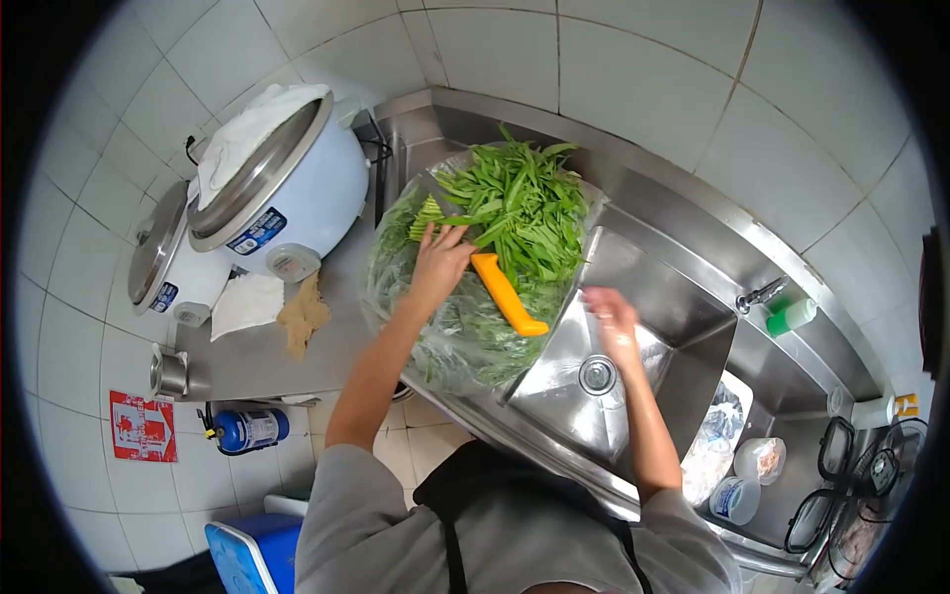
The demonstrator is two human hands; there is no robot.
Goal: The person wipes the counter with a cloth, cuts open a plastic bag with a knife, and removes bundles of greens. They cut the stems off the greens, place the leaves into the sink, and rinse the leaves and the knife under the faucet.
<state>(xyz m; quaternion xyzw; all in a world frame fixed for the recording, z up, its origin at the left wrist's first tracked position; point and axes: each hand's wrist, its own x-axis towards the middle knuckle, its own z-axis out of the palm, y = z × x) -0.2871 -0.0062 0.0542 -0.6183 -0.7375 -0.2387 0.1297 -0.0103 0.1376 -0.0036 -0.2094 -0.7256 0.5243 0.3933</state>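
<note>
A heap of long-leaved greens (524, 203) lies on a clear plastic bag (421, 337) beside the sink, with more greens showing through the plastic. My left hand (442, 265) has its fingers on the cut stem ends (427, 218) at the left of the heap. Right beside its fingertips lies a knife with a yellow handle (510, 295); the handle slants across the bag, and the blade is mostly hidden. Over the sink basin, my right hand (616, 317) is smeared by motion, apart from the knife and the greens.
The steel sink (597, 374) has a faucet (762, 295) and a green bottle (792, 317) along its back edge. Tubs (734, 500) sit in the right basin. Two large rice cookers (307, 198) stand at the left, near a white cloth (245, 302).
</note>
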